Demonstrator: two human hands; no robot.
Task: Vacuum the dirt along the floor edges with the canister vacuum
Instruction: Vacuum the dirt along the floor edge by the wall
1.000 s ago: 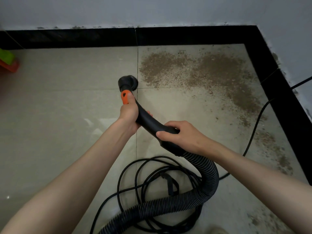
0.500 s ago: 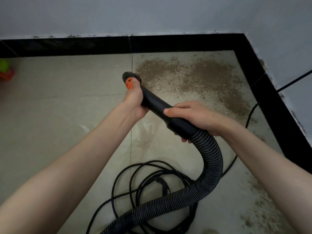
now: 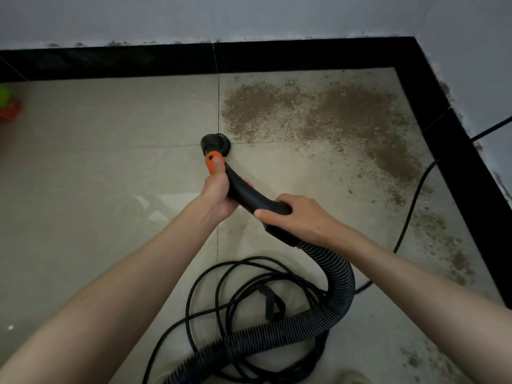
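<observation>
1. Foreground: a coiled black power cord (image 3: 221, 295) lies on the tiled floor (image 3: 97, 162), with the ribbed vacuum hose (image 3: 340, 284) looping over it toward the hands.
2. Right hand (image 3: 299, 217): fingers curled together round the rear of the black curved handle (image 3: 249, 195), where it joins the hose; thumb laid along the top.
3. Left hand (image 3: 219, 192): fingers wrapped round the front of the handle, thumb pressed flat on the orange slider (image 3: 212, 163).
4. Round brush nozzle (image 3: 213, 141): half a second ago it was raised and tilted; it now points down at the tile joint, at or just above the floor, and contact cannot be told. It sits just beside the near-left fringe of the dirt (image 3: 318, 115).
5. Far field: the dirt spreads to the corner and runs down the right-hand black skirting (image 3: 443, 128); the patch looks unchanged.
6. Reading: the nozzle has been brought back down for a pass; the edge cleaning appears barely begun.
</observation>
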